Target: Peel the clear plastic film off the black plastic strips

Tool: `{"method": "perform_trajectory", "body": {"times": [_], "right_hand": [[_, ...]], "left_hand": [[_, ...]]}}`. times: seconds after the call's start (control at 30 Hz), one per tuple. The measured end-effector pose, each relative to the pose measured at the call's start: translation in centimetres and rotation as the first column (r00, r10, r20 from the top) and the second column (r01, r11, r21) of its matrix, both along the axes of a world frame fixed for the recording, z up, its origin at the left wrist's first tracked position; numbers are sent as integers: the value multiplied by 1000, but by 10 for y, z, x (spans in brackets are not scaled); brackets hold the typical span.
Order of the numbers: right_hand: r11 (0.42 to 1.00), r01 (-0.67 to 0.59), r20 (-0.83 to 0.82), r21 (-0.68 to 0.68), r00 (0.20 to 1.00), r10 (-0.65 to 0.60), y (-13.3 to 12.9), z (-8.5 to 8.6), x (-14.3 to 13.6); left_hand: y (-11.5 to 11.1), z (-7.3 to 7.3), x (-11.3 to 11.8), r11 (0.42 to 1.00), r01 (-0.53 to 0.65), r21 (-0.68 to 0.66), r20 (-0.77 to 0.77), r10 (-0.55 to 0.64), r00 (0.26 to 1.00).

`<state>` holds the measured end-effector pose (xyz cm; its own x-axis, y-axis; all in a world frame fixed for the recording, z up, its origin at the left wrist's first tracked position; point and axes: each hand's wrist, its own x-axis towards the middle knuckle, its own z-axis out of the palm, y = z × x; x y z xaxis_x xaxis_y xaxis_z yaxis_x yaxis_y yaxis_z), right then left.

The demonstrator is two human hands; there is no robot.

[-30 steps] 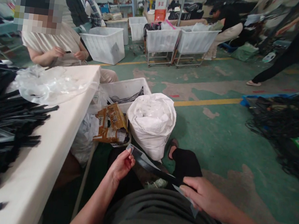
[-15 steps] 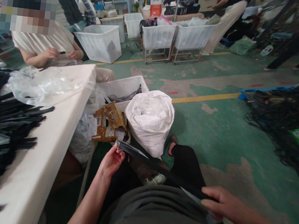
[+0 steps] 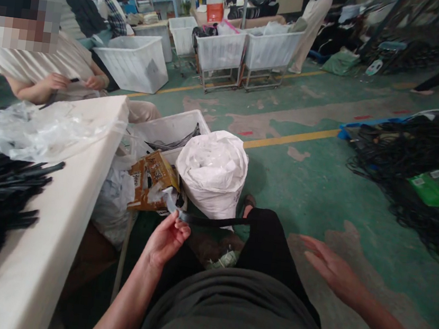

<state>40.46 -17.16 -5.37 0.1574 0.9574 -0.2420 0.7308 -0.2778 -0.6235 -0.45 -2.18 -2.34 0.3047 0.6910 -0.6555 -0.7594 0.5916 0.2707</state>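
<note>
**Fingers of my left hand (image 3: 166, 240) grip a thin black strip; my right hand (image 3: 329, 266) is empty**

Between the thumb and fingertips of my left hand I pinch the long, narrow black strip (image 3: 216, 222) near one end. A pale, shiny tail (image 3: 171, 201) curls up beyond the pinch towards 11 o'clock. From my left fingers the strip's long axis runs nearly level to 3 o'clock, until it meets my black trousers (image 3: 270, 240) at the knee. Black on black, I can't tell exactly where it ends.

My right fingers are extended and let go of everything, touching nothing. From them, the visible black length lies towards 9 o'clock, well apart. My left hand is plainly the nearer one, being on the strip itself; the strip's other visible end points roughly towards my right-hand side.

At 1 o'clock from my left fingers stands a white woven sack (image 3: 220, 204), open at the top, just beyond the strip. Brown printed packaging (image 3: 141, 196) sits at 11 o'clock. Further round, towards 9 to 10 o'clock, a white tabletop (image 3: 77, 179) carries a heap of similar black strips (image 3: 5, 183) and crumpled clear plastic (image 3: 43, 129).
</note>
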Motion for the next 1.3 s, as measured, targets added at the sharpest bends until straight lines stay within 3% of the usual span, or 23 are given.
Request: {"method": "perform_trajectory", "body": {"times": [0.07,0.17,0.27,0.33,0.43,0.5,0.57,0.67,0.73,0.83,0.93,1.07,1.17,1.3], "right_hand": [[986,-126,-35,112,991,131,33,10,-47],[905,-383,-105,187,908,406,75,16,-111],[848,-495,-198,191,827,527,97,11,-143],[851,-505,-320,145,790,523,101,9,-148],[900,-436,-457,30,795,400,98,15,-152],[927,-372,-344,41,866,363,99,24,-161],[928,-361,-128,90,920,370,104,31,-177],[920,-387,42,66,922,385,116,40,-198],[901,-434,-14,14,901,434,119,49,-199],[873,-486,-103,-52,872,479,113,69,-179],[878,-470,49,-91,878,475,105,83,-161],[883,-459,257,-102,845,469,113,75,-180],[874,-474,174,-111,856,486,119,69,-192],[867,-486,63,-105,867,494,110,80,-171]], "left_hand": [[-9,-8,16,998,55,-26,61,-53,997],[-16,-20,30,997,68,-42,129,-62,990],[-15,-29,30,997,63,-33,122,-59,991],[-13,-34,26,999,35,-1,65,-35,997],[-13,-42,25,999,-10,51,-32,11,999],[-17,-47,31,998,-11,57,-52,14,999],[-25,-51,41,999,7,54,-42,-5,999],[-35,-56,52,995,78,66,-25,-77,997],[-36,-57,51,992,104,66,-22,-103,994],[-29,-57,38,998,43,40,-32,-42,999],[-25,-55,33,1000,-8,13,-36,9,999],[-33,-57,49,997,73,5,11,-73,997],[-35,-60,51,994,105,22,1,-105,994],[-24,-61,32,999,30,42,-47,-28,998]]}}
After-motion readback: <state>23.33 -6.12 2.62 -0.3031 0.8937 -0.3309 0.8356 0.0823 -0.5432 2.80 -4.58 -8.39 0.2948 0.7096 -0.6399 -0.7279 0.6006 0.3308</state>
